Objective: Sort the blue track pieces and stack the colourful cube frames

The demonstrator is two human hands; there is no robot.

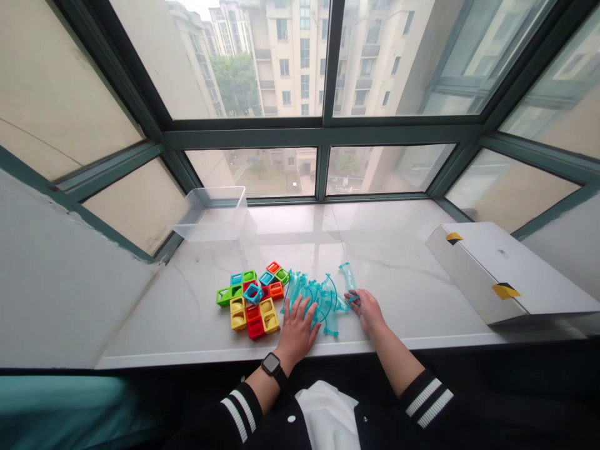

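Note:
A pile of translucent teal plastic track pieces (323,297), some curved, lies near the front edge of the white ledge. My left hand (296,328), a black watch on its wrist, rests palm down on the pile's near left part with its fingers spread. At the pile's right side, my right hand (370,310) has its fingertips closed on a small teal track piece (352,299). One straight teal piece (347,275) lies just beyond those fingertips. Left of the pile, hollow toy blocks (253,312) in red, yellow, green, blue and orange are grouped together.
A clear plastic bin (213,215) stands at the back left against the window frame. On the right is a white box (510,269) with yellow-and-black tabs. Windows (276,172) enclose the marble-patterned ledge (384,250), whose front edge is close to my body.

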